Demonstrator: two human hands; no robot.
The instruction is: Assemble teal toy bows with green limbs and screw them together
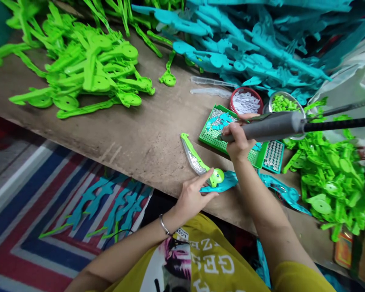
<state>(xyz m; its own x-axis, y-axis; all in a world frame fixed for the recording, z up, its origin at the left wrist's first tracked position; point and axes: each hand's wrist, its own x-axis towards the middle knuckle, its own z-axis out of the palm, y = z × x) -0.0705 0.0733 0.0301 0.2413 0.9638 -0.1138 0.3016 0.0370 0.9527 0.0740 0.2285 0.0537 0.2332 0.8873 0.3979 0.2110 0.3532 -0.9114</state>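
The left hand [191,197], fingers pinching, holds one green toy knife [197,161] at the tabletop [134,129] edge. The right hand [239,142], fingers wrapped tight, grips a grey screwdriver [270,125] over the parts tray [213,142]. The heaped loose pieces [88,69] look mostly unassembled.

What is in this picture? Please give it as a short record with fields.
Place: wooden table
Left hand: pinches the round end of a green toy knife, over a teal piece at the table edge
Right hand: grips a grey tool, tip at the green tray of small parts
Around: green pile, teal pile, red bowl
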